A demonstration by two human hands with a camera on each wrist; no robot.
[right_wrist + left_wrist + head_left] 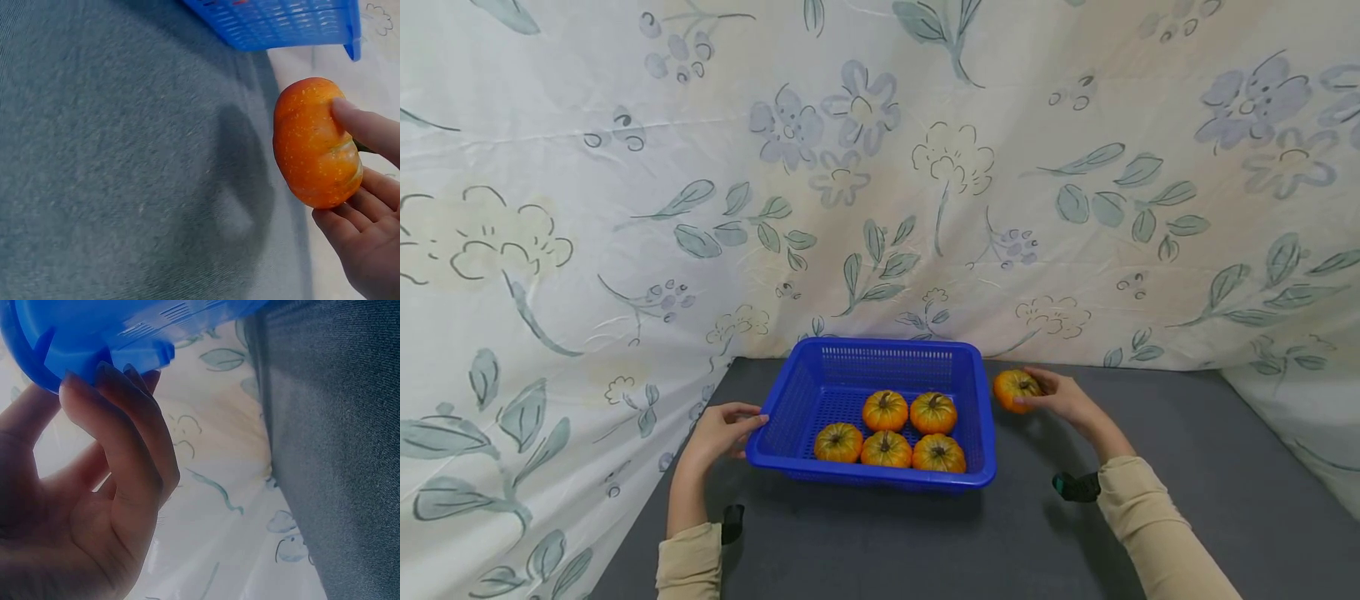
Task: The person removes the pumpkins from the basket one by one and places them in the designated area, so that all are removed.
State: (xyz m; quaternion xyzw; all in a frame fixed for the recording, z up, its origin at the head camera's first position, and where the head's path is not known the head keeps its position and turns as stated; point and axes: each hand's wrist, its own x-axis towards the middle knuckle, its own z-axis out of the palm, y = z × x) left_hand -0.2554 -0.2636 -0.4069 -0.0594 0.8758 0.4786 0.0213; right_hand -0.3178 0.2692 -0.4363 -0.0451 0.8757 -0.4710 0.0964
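Note:
A blue plastic basket (872, 473) stands on the dark grey table with several small orange pumpkins inside, mostly along its near and right side. My left hand (724, 432) pinches the basket's left rim between thumb and curled fingers; the left wrist view shows the fingertips under the blue rim (37, 369). My right hand (1066, 400) holds another small pumpkin (1015, 390) just outside the basket's right wall. In the right wrist view, thumb and fingers grip this pumpkin (315, 144) from its stem side, and its shadow falls on the cloth apart from it.
Grey cloth covers the table (865, 550). A white curtain (880, 208) with flowers and leaves hangs close behind the basket and along the left side. Both wrists carry a dark strap, the right one (1077, 487) near the sleeve cuff.

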